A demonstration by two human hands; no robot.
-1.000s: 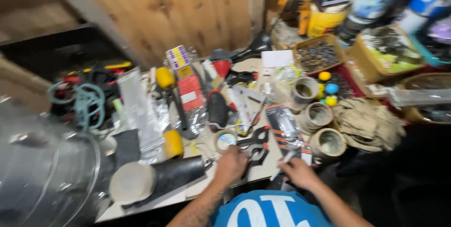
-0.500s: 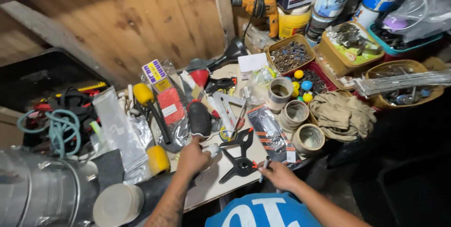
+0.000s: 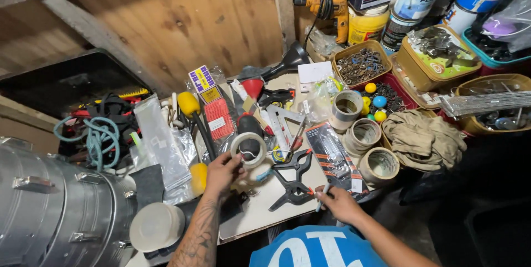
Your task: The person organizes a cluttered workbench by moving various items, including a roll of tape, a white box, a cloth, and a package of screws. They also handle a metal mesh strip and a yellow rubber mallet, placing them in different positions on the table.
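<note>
Tape roll (image 3: pixel 248 149), white and lifted just clear of a crowded workbench (image 3: pixel 260 211), sits pinched by its rim in the left hand (image 3: pixel 223 172), while the right hand (image 3: pixel 338 203) grips a thin grey-tipped tool (image 3: pixel 323 194) beside a black spring clamp (image 3: pixel 293 181). The work appears to be at the picking-up stage, and any next move calls for threading past the clamp, the packaged tool (image 3: pixel 333 156) and three tape rolls (image 3: pixel 362 135) crowding the bench's near edge.

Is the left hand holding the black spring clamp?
No, the left hand grips a roll of white tape; the black spring clamp lies on the table between both hands.
</note>
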